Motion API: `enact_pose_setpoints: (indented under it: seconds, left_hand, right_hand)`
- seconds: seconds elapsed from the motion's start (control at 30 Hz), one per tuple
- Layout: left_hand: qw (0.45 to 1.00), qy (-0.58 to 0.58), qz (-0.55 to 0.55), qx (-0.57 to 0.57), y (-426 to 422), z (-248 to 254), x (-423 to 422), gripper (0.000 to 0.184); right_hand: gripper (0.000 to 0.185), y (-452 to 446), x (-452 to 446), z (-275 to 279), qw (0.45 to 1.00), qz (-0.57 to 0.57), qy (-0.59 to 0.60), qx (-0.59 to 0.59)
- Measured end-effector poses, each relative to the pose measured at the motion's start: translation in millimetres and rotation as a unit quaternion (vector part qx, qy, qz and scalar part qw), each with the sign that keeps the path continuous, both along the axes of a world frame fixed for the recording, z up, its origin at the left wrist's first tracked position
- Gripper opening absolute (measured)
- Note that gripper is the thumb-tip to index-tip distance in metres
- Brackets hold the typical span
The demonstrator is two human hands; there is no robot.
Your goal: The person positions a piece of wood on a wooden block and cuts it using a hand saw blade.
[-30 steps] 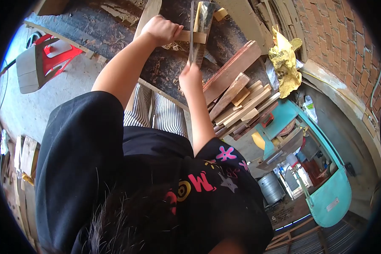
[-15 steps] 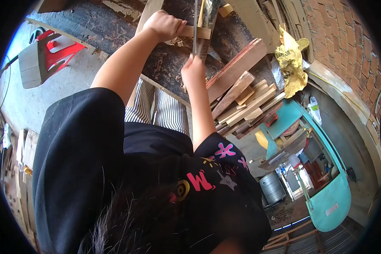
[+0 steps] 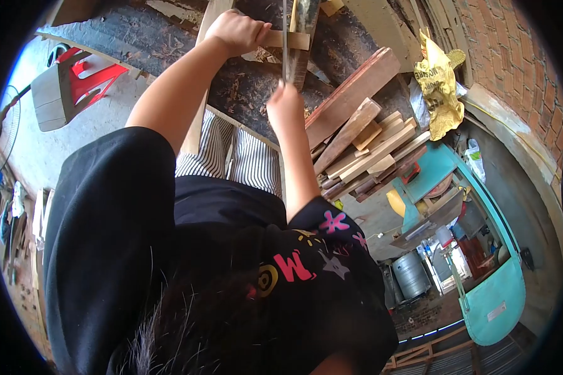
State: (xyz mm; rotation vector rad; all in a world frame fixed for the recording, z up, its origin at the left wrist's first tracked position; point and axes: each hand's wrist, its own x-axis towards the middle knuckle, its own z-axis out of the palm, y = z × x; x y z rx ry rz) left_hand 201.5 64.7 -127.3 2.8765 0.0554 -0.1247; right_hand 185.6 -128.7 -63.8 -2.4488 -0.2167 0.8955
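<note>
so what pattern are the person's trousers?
The trousers have dark and white stripes, best seen in the head view.

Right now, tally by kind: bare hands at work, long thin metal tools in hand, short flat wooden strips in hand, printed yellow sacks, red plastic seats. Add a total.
Bare hands (left hand, right hand): 2
Long thin metal tool: 1
Short flat wooden strip: 1
Printed yellow sack: 1
Red plastic seat: 1
Total: 6

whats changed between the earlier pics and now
The bare right hand, with the long thin grey metal blade, has drawn back slightly toward the body since the last picture. Nothing was newly grasped or let go. The bare left hand stays on the short light-brown wooden strip, which the blade still crosses; the view shifted slightly.
</note>
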Motion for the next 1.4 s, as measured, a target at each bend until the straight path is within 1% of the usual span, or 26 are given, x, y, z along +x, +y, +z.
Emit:
enact_pose_setpoints:
  seconds: [0.03,0.07,0.13,0.17,0.2,0.27,0.33,0.37,0.43,0.5,0.53,0.6,0.63,0.73,0.8,0.87,0.93,1.0,1.07,1.2,1.27,1.33,1.37,1.4]
  left_hand:
    - [1.000,-0.001,-0.001,-0.001,-1,-1,-1,0.045]
    - [1.000,-0.008,0.006,-0.001,-2,-4,-1,0.045]
    - [1.000,-0.019,0.010,-0.002,0,-11,-1,0.045]
    - [0.999,-0.038,0.006,0.003,1,-15,-2,0.046]
    - [0.998,-0.057,0.002,0.010,1,-18,-1,0.048]
    - [0.998,-0.058,-0.002,0.011,1,-15,-1,0.048]
    - [0.998,-0.055,0.003,0.012,1,-13,-2,0.048]
    - [0.999,-0.054,0.003,0.010,0,-13,-2,0.048]
    - [1.000,0.003,0.006,0.001,0,-11,0,0.043]
    - [1.000,-0.002,0.003,0.006,1,-7,1,0.043]
    - [1.000,-0.007,-0.001,0.009,1,-4,0,0.043]
    - [1.000,0.006,0.006,0.003,-1,0,-2,0.044]
    - [1.000,0.014,0.013,-0.001,-1,0,0,0.044]
    - [1.000,-0.004,-0.001,-0.008,2,-6,0,0.043]
    - [1.000,-0.013,0.017,-0.022,0,-7,0,0.043]
    - [1.000,0.024,0.003,0.008,1,-8,-1,0.043]
    - [1.000,0.021,-0.002,0.007,0,-4,-1,0.043]
    - [1.000,0.015,-0.008,0.008,1,-3,2,0.042]
    - [1.000,-0.005,0.003,-0.007,1,-7,-1,0.042]
    - [1.000,0.010,0.003,-0.001,0,-2,1,0.042]
    - [1.000,0.005,0.002,-0.016,1,-3,1,0.041]
    - [1.000,0.016,0.007,-0.015,2,-2,2,0.040]
    - [1.000,0.007,0.006,-0.026,3,-5,1,0.040]
    - [0.999,-0.003,0.004,-0.037,2,-7,0,0.040]
  right_hand:
    - [0.023,8,9,-6,0.999,0.017,-0.027,0.004]
    - [0.023,8,13,-6,0.999,0.017,-0.028,0.001]
    - [0.023,8,21,-1,0.997,0.053,-0.059,-0.002]
    - [0.022,1,15,7,0.999,0.035,-0.009,-0.015]
    - [0.021,-10,5,18,0.999,-0.005,0.048,0.011]
    - [0.021,-37,-21,21,0.997,0.030,0.049,-0.052]
    - [0.020,-54,-41,26,0.996,0.044,0.015,-0.079]
    - [0.021,-57,-45,22,0.997,0.031,0.011,-0.067]
    - [0.021,-45,-35,20,0.998,0.019,0.024,-0.052]
    - [0.022,-21,-12,18,0.998,-0.002,0.061,-0.028]
    - [0.023,-10,-1,10,0.998,-0.026,0.065,0.006]
    - [0.023,5,11,1,1.000,0.005,0.003,0.005]
    - [0.023,3,8,2,1.000,0.002,0.002,0.004]
    - [0.023,-20,-9,15,1.000,0.000,0.011,0.008]
    - [0.023,-40,-24,30,0.997,0.006,0.062,-0.044]
    - [0.022,-49,-32,25,0.997,0.005,0.053,-0.049]
    - [0.022,-42,-26,28,0.997,-0.001,0.043,-0.056]
    - [0.022,-22,-2,15,0.996,-0.008,0.092,-0.020]
    - [0.022,0,14,-14,0.998,0.027,-0.035,0.034]
    - [0.021,2,14,-8,0.996,0.025,-0.081,0.028]
    - [0.023,-23,-4,16,0.996,-0.023,0.089,-0.003]
    - [0.023,-49,-27,11,0.998,0.017,0.049,-0.042]
    - [0.024,-57,-34,7,0.999,0.031,0.008,-0.030]
    - [0.024,-53,-33,5,0.999,0.033,0.008,-0.032]
